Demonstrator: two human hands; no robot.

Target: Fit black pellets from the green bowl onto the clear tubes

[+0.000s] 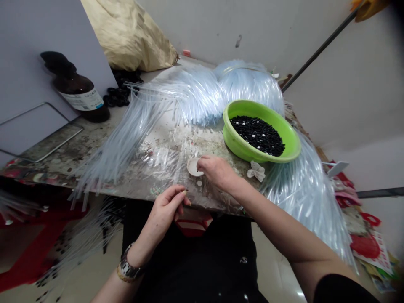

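Note:
My right hand [217, 171] is pinched at the rim of a small white dish [193, 167]; a small dark piece shows at its fingertips, too small to name. Lower and to the left, thumb and fingers of my left hand [170, 203] are pressed together just off the table's front edge. Whatever sits in that pinch is too small to make out. To the right stands a green basin [241, 150] full of short black pieces [260, 134], with a few white bits among them.
Bundles of clear plastic tubes [202, 92] cover the back, left and right of the worn table [211, 145]. A brown bottle [80, 90] stands at the left near a wire frame [59, 145]. Crumpled tissue [256, 171] lies beside the basin. A yellowish sack [129, 35] is behind.

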